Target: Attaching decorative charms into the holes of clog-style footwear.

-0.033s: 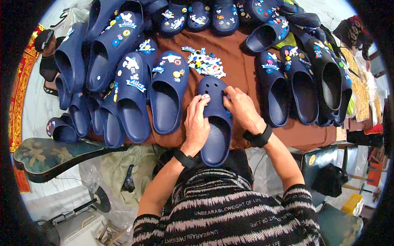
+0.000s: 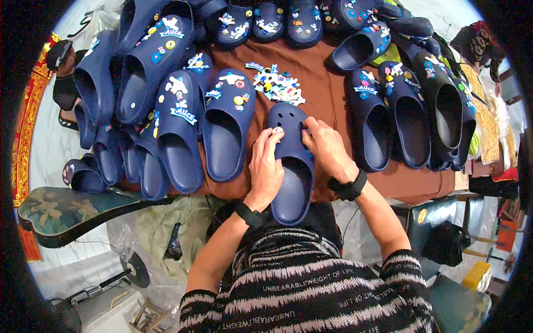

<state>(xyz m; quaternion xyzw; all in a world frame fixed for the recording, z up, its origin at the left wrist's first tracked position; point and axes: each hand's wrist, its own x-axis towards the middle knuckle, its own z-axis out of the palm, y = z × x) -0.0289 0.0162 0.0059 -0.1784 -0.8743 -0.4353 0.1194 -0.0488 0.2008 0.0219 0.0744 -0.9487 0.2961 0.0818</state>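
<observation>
A navy clog [image 2: 292, 188] lies in front of me, toe pointing away, its heel at the table's near edge. Open round holes show on its toe. My left hand [image 2: 267, 169] grips the clog's left side, fingertips at a small round white-and-red charm [image 2: 278, 130] on the upper. On the opposite side my right hand [image 2: 328, 145] is closed against the upper, fingers bent at its edge. A bit of blue shows beneath that hand; what its fingertips pinch, if anything, is hidden. Just beyond the toe sits a pile of colourful shoe charms [image 2: 278, 86].
Decorated navy clogs [image 2: 227, 136] stand in rows at left, with more clogs [image 2: 408, 127] at right and along the far side. Brown cloth [image 2: 327, 94] covers the table. A patterned cushioned seat [image 2: 83, 211] is at the near left, a dark chair [image 2: 433, 219] at the near right.
</observation>
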